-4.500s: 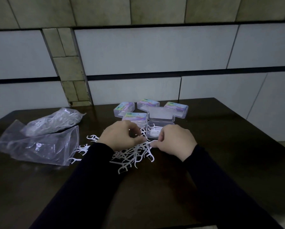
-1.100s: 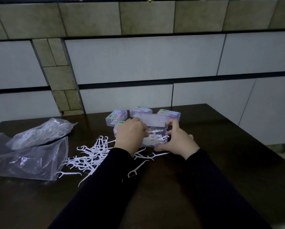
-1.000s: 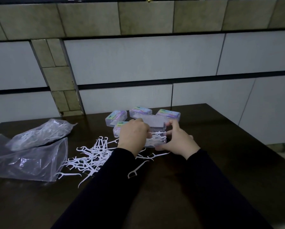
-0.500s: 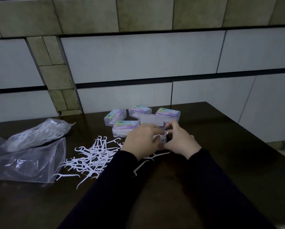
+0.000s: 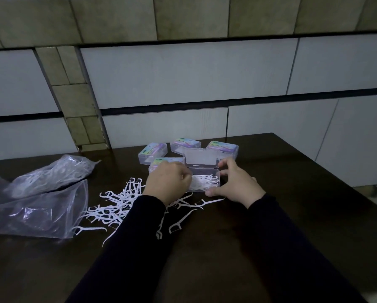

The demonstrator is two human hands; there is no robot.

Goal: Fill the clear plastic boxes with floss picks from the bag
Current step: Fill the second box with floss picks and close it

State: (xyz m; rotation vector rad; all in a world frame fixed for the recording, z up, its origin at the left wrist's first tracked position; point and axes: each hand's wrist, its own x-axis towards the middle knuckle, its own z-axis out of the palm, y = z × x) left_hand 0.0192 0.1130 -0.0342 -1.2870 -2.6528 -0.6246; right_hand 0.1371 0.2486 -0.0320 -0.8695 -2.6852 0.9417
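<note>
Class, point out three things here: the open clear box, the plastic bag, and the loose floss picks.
open clear box (image 5: 201, 159), head view, raised lid.
plastic bag (image 5: 41, 206), head view, middle.
loose floss picks (image 5: 117, 204), head view, heap's middle.

- Open clear box (image 5: 205, 179), centre of frame: lid up, white picks bunched inside.
- Four closed boxes (image 5: 153, 153) with pastel labels, clustered just behind it.
- Loose white floss picks (image 5: 117, 206) scattered left of centre.
- Clear plastic bag (image 5: 37, 202), crumpled, at left edge, holding more picks.
</note>
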